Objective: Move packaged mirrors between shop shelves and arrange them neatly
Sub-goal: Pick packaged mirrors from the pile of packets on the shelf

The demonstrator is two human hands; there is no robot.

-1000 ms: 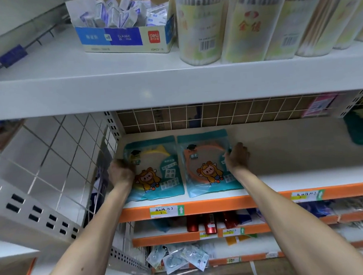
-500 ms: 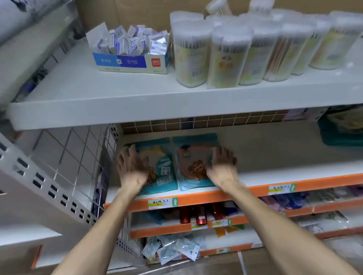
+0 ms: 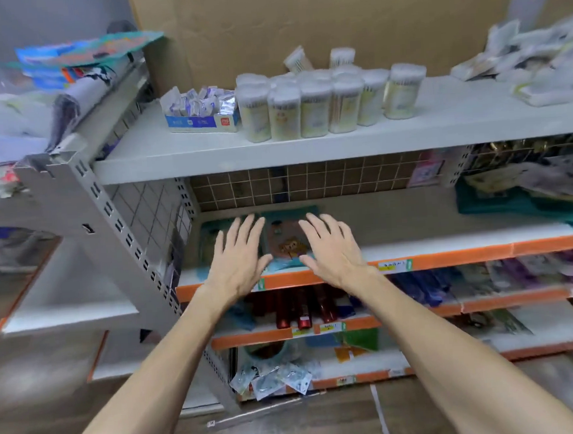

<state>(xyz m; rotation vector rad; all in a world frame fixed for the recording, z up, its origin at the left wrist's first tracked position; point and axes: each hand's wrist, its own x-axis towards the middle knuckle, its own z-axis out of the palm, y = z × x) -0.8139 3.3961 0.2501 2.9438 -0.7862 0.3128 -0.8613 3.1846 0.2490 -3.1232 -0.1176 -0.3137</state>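
Place: a small shop.
Shelves [image 3: 441, 128]: metal, orange edges.
Price tags [image 3: 395, 265]: on the edges.
Goods [image 3: 315, 113]: packaged, many alike.

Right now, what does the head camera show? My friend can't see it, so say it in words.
The left hand and right hand, both open, spread fingers over two teal mirror packs lying side by side on a shelf with an orange edge. White tubs stand on the shelf above.

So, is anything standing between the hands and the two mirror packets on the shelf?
Nothing visible. The left hand and right hand, both open, are spread just in front of the mirror packets, which lie flat near the shelf edge.
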